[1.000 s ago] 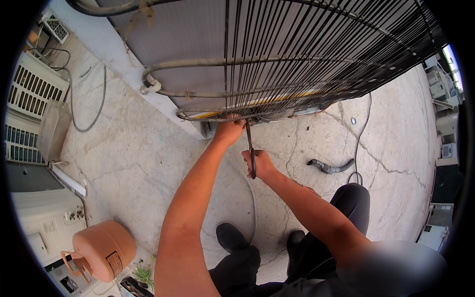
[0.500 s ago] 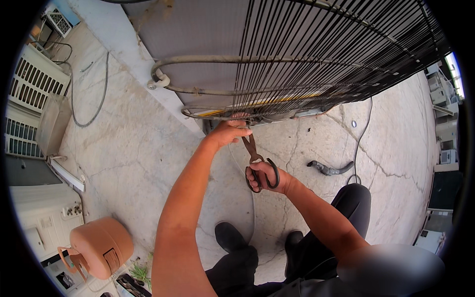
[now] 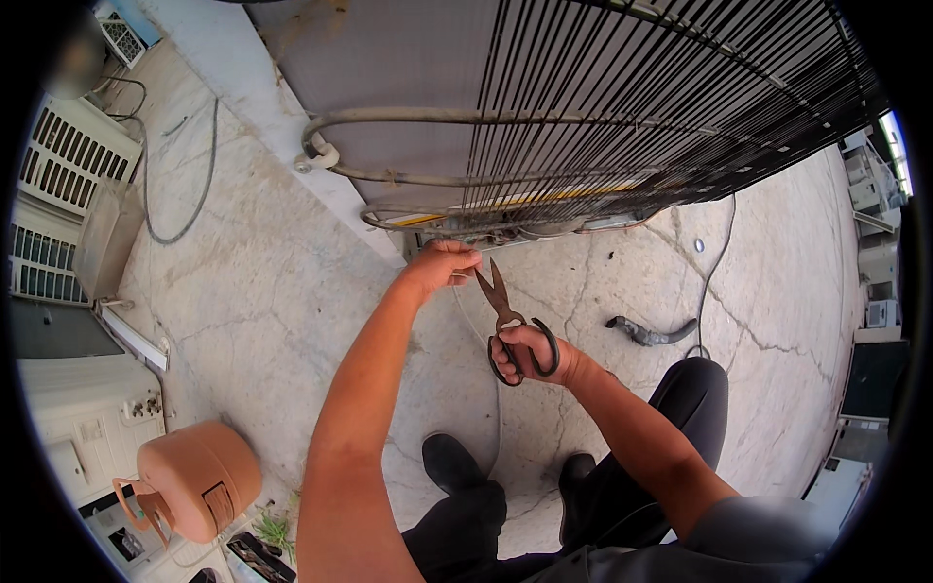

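My right hand (image 3: 530, 352) grips a pair of old scissors (image 3: 504, 313) with dark looped handles and rusty blades. The blades stand apart, pointing up at my left hand (image 3: 445, 265), and the left blade's tip is close to its fingertips. The fingers of my left hand are pinched together, and what they hold is too small to make out. A thin pale cord (image 3: 469, 316) runs from beneath that hand toward my feet; whether it is in the pinch I cannot tell. Just beyond is the lower back of a refrigerator (image 3: 389, 78) with a black wire condenser grid (image 3: 622, 107).
On the cracked concrete at right lie a dark bent hose (image 3: 649, 332) and a black cable (image 3: 721, 253). An orange gas cylinder (image 3: 199, 481) stands at lower left, near white slatted units (image 3: 73, 160). A grey cable (image 3: 209, 170) curves over the floor behind.
My left hand has drawn back slightly from the refrigerator's base. The scissors have come away from its fingers a little, down and right, and their blades show more fully.
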Available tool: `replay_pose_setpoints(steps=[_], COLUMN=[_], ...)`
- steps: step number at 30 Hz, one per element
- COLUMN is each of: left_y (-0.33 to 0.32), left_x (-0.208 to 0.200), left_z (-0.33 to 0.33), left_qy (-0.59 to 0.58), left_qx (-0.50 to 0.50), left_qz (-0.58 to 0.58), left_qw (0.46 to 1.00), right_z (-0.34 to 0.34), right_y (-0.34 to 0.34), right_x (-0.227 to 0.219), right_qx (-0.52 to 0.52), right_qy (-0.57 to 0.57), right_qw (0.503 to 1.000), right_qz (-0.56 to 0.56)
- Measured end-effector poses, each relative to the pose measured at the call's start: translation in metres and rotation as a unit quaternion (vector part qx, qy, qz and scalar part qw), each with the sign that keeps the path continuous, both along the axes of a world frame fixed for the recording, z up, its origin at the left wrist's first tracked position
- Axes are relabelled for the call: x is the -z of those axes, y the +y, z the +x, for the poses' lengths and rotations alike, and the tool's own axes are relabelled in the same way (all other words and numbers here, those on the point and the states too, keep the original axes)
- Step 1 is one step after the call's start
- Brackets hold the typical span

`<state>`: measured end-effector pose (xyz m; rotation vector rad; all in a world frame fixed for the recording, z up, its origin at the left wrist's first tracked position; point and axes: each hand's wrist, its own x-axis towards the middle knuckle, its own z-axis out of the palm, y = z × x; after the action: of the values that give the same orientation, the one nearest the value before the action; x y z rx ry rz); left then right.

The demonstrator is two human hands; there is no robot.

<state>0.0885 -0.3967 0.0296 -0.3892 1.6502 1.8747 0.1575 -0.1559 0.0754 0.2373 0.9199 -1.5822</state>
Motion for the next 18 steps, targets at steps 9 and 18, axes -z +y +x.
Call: replay_pose_setpoints(steps=[9,18], left_y=[0.020,0.034], left_x=[0.019,0.001], left_z=[-0.011,-0.020], left_qy=[0.032,0.008], left_qx=[-0.038,-0.051], left_qz=[-0.196,-0.087], left_qw=[0.979,0.995], right_z=[-0.011,-0.017], right_y=[-0.017,-0.030], right_x=[0.021,0.032], right_qx=[0.081,0.116], right_qy=[0.196,0.221], right_qw=[0.935,0.916], right_qz=[0.284,0.313])
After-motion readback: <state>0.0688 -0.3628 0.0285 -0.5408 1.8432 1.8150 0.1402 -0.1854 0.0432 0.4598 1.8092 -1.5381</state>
